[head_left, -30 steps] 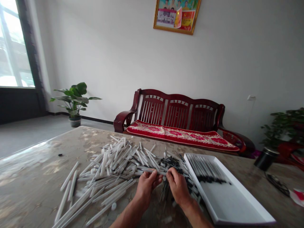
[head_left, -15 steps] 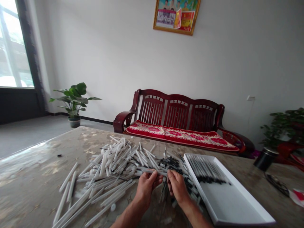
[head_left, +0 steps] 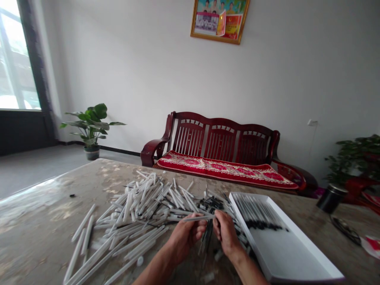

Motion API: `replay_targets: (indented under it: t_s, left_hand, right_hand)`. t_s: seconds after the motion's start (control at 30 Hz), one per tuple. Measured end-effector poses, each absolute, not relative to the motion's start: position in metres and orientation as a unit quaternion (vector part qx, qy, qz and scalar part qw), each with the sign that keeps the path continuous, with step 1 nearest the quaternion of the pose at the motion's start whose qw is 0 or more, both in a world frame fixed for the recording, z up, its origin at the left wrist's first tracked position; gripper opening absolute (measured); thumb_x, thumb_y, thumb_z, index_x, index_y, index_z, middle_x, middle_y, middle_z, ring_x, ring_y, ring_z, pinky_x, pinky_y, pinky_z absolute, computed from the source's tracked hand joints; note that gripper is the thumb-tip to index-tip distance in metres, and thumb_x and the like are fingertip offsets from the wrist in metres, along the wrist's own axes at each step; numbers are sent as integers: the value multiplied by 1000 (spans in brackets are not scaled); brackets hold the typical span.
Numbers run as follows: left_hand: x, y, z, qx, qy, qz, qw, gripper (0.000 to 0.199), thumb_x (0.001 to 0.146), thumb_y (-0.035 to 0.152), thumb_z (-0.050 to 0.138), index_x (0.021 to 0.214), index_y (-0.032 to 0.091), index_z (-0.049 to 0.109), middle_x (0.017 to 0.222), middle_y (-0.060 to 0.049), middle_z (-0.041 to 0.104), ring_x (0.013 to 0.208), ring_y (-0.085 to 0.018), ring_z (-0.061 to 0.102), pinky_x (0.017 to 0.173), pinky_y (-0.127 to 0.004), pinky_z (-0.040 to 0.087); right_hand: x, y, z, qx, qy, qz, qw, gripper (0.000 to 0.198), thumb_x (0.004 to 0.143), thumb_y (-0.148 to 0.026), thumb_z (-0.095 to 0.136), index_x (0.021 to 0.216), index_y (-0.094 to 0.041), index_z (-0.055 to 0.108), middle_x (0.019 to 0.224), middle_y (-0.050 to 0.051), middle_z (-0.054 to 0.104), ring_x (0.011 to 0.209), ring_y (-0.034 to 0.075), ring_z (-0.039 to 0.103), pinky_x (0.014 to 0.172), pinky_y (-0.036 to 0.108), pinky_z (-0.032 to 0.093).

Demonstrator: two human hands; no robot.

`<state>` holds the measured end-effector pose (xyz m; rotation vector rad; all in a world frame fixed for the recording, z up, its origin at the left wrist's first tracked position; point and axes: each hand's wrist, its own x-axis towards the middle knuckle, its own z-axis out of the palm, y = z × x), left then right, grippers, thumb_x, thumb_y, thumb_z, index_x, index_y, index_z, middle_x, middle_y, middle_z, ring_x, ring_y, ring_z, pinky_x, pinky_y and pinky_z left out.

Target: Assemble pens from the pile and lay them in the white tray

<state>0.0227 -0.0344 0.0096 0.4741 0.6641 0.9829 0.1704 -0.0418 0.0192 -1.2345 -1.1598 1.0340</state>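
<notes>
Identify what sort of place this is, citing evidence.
Probably a home's living room: a wooden bench with a red patterned cover, a framed picture on the wall and a potted plant.

On the table (head_left: 38,233), left to centre: heap of tubes (head_left: 139,202); right of it, loose parts (head_left: 212,202), then box (head_left: 291,249), with row of sticks (head_left: 255,206) in its far end. Before the heap's right side: left hand (head_left: 184,236), single tube (head_left: 204,217) in its fingers; beside it, right hand (head_left: 227,233), at the tube's right end, contact uncertain. Behind the table: settee (head_left: 221,140), cover (head_left: 225,169) on it; above, picture (head_left: 219,21) on the wall (head_left: 133,71); farther left, potted plant (head_left: 92,124) on the floor (head_left: 44,166).
</notes>
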Motion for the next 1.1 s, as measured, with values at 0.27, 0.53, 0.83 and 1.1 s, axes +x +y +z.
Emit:
replay_targets:
  t_s: [0.27, 0.53, 0.83, 1.1]
  left_hand:
    - [15, -40, 0, 332, 263, 308, 852, 40, 77, 47, 73, 72, 7, 70, 51, -3, 63, 32, -4, 48, 31, -13, 28]
    - [11, -24, 7, 197, 302, 527, 769, 6, 80, 12, 72, 79, 12, 66, 72, -5, 73, 52, -8, 65, 52, -17, 54]
    - [9, -20, 4, 153, 318, 601, 717, 10, 85, 3, 62, 82, 12, 63, 75, -5, 72, 58, -9, 68, 59, -19, 59]
    - [8, -17, 3, 121, 333, 624, 697, 12, 87, 4, 60, 77, 12, 61, 70, -2, 69, 54, -7, 65, 58, -18, 59]
  right_hand:
    - [171, -36, 14, -543, -544, 413, 488, 50, 77, -69, 48, 57, -24, 41, 41, -8, 37, 35, 9, 34, 38, 22, 27]
    - [175, -46, 12, -674, -696, 59, 242, 26, 88, -47, 52, 95, -23, 61, 81, 5, 72, 79, 23, 70, 65, 27, 41]
    - [167, -49, 16, -704, -705, -15, 82, 28, 78, -16, 52, 105, -20, 59, 101, 10, 73, 90, 26, 71, 70, 30, 44]
    - [189, -43, 13, -737, -664, -7, 123, 47, 79, -8, 47, 125, -18, 52, 109, 12, 73, 93, 25, 71, 71, 29, 44]
